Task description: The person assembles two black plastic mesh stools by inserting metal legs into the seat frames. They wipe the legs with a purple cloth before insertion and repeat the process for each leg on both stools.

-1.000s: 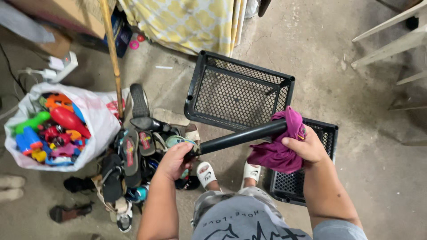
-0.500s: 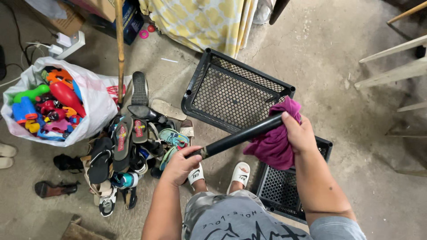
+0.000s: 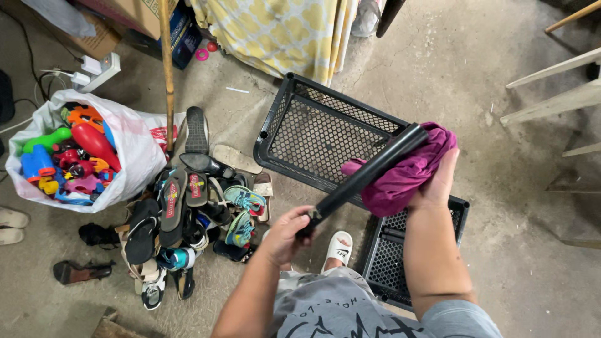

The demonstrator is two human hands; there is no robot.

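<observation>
Left hand [image 3: 285, 235] was closed tight round the lower end of a black tube [image 3: 363, 178]; the tube slanted up to the right, above a black mesh crate [image 3: 294, 134] tipped on the concrete floor [image 3: 476, 69]; right hand [image 3: 438, 181] was wrapped around a purple cloth [image 3: 400, 178], fingers curled, pressing it against the tube's upper end; the cloth hid that part of the tube. A second mesh crate [image 3: 385, 263] lay just under the right forearm; a heap of shoes [image 3: 181, 213] sat left of the left hand; beside it a white bag of toys [image 3: 125, 156]; a wooden stick [image 3: 166, 69] stood upright at the heap's edge.
</observation>
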